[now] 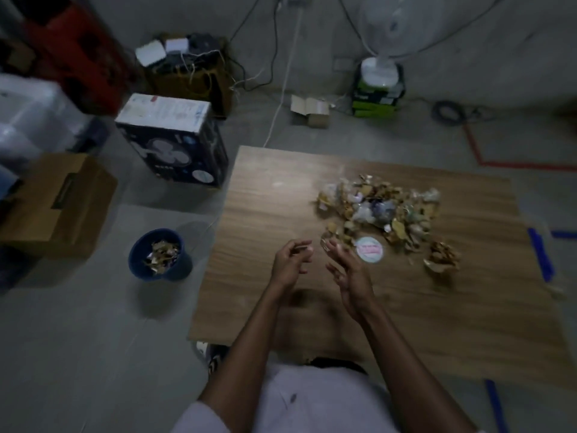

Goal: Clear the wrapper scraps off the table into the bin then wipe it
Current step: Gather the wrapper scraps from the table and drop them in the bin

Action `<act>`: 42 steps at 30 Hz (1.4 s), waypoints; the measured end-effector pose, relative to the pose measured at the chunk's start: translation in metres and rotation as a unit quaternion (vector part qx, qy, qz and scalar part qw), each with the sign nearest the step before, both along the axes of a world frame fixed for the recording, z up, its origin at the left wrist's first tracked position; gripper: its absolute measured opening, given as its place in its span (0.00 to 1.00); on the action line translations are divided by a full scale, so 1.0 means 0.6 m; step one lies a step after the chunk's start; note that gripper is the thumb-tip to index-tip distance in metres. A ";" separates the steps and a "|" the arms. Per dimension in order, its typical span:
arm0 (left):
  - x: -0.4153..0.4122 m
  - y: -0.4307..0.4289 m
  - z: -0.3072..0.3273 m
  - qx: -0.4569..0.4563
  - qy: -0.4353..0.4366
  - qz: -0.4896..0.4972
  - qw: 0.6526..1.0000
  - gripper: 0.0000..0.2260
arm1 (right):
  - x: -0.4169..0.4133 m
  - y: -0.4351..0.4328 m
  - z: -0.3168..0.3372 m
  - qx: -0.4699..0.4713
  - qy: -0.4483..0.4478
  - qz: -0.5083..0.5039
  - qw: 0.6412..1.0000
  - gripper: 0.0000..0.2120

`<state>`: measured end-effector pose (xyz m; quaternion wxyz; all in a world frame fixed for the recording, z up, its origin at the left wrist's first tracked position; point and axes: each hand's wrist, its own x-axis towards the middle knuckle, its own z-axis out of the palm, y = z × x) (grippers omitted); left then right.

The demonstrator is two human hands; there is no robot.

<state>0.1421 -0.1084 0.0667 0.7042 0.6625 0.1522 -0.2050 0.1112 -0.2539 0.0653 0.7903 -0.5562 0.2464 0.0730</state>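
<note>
A heap of crumpled gold and pale wrapper scraps (379,207) lies on the wooden table (265,207), right of centre. A smaller clump of scraps (441,256) sits apart at the right, and a round white sticker-like disc (370,250) lies by the heap's near edge. My left hand (290,264) and my right hand (346,273) hover over the table just short of the heap, palms facing each other, fingers loosely curled, nothing held. A blue bin (159,259) stands on the floor left of the table with scraps inside.
On the floor to the left are a dark fan box (175,142) and an open cardboard box (59,204). A white standing fan (381,70), cables and small boxes line the far wall. Blue tape (541,254) marks the floor at the table's right edge.
</note>
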 end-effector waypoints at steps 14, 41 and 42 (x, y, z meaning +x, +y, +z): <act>-0.052 -0.119 -0.079 0.142 0.052 -0.121 0.981 0.29 | -0.121 -0.087 -0.159 -0.544 0.101 0.149 0.819 0.49; 0.106 -0.244 -0.132 0.227 -0.049 -0.170 0.958 0.30 | 0.092 -0.321 -0.173 -0.504 0.115 -0.120 0.847 0.49; 0.102 -0.253 -0.128 0.221 -0.059 -0.175 0.958 0.28 | 0.095 -0.312 -0.170 -0.511 0.100 -0.075 0.851 0.49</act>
